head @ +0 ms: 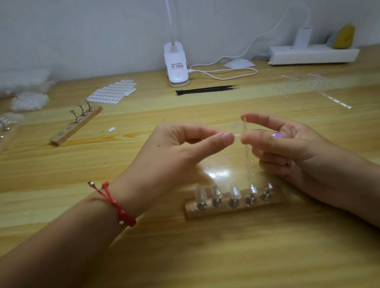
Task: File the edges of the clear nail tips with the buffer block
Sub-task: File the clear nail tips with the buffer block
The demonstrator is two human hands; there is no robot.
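Nail tip, clear, hung above the counter between your hands, just beside an upright clear strip. Your left hand pinched the tip in curled fingers. Your right hand pinched the strip, its long axis vertical. No buffer block showed, so filing probably waited.
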